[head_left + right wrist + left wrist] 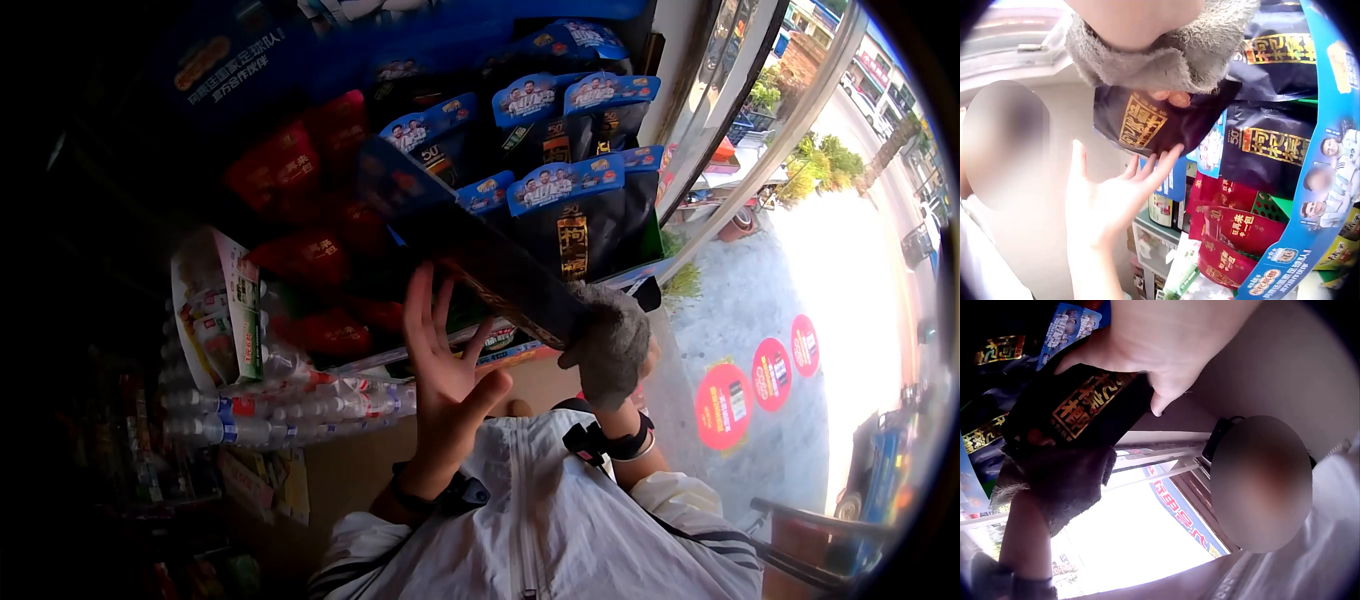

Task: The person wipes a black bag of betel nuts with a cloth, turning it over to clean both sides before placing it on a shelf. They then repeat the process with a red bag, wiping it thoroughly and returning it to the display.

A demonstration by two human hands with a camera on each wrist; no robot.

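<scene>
A black snack bag with gold lettering (pixel 1147 122) is held up in front of the display, its blue card top (pixel 405 185) slanting towards the shelf. My right hand (pixel 651 360) grips the bag's lower end together with a fluffy grey cloth (pixel 610 345), which covers most of the hand. Two fingertips (pixel 1175 98) show on the bag's printed face. The left hand (pixel 442 365) is spread, palm up, with straight fingers right at the bag's edge in the right wrist view. From the left wrist, the same bag (pixel 1085 406) lies under the left hand (pixel 1141 347).
More black bags (pixel 575 230) with blue tops stand in rows on the display, with red packets (pixel 305 255) to their left. Wrapped water bottles (pixel 310 405) and a white carton (pixel 245 320) are below left. A glass door (pixel 745 190) opens onto bright pavement (pixel 760 300) at right.
</scene>
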